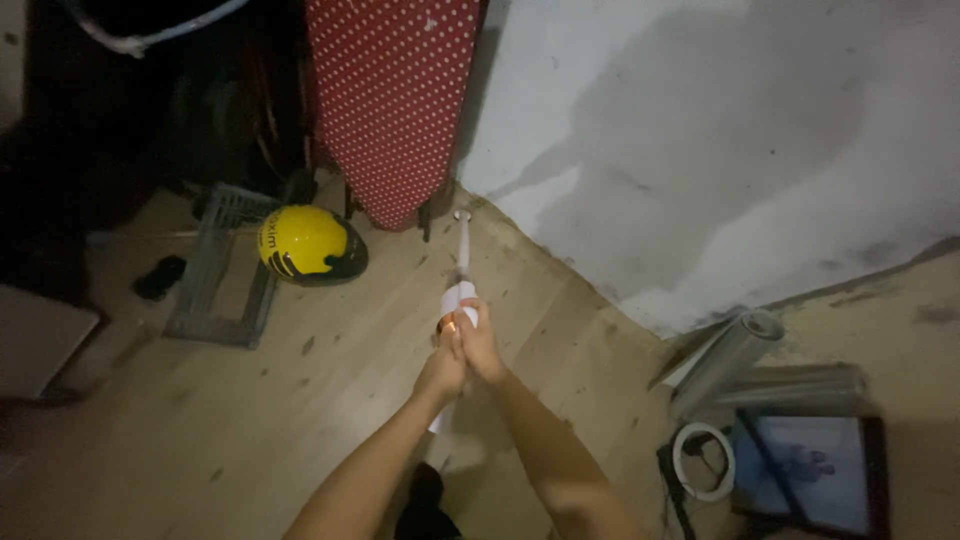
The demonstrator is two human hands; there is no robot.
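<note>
Broadly, you stand over a pale wooden floor [300, 420] that meets a scuffed white wall [720, 150] running diagonally to the right, and a red ironing board with white dots [395, 100] leans upright in the corner ahead of you. Left of it, a grey wire rack [215, 270] lies flat on the floor with a yellow helmet [308, 243] just beside it, touching or nearly so. At the lower right a dark-framed picture [810, 480] lies by a white ring [703, 460], and a silvery roll [730, 355] rests against the foot of the wall. Your left hand [443, 370] and right hand [482, 345] are pressed together, both wrapped tight around a slim white rod-like tool [462, 255]; its far tip reaches toward the floor's edge close to the foot of the ironing board, and a white sleeve sits on it just above your knuckles. What kind of tool it is I cannot tell in this dim light. As I judge it, the risk lies at that tip: with both hands bunched near one end you have little leverage, so a hard push could make it skid sideways into the board's legs and tip the board. A wide sweep left might knock the helmet rolling, and the poor light makes the contact point hard to judge.
</note>
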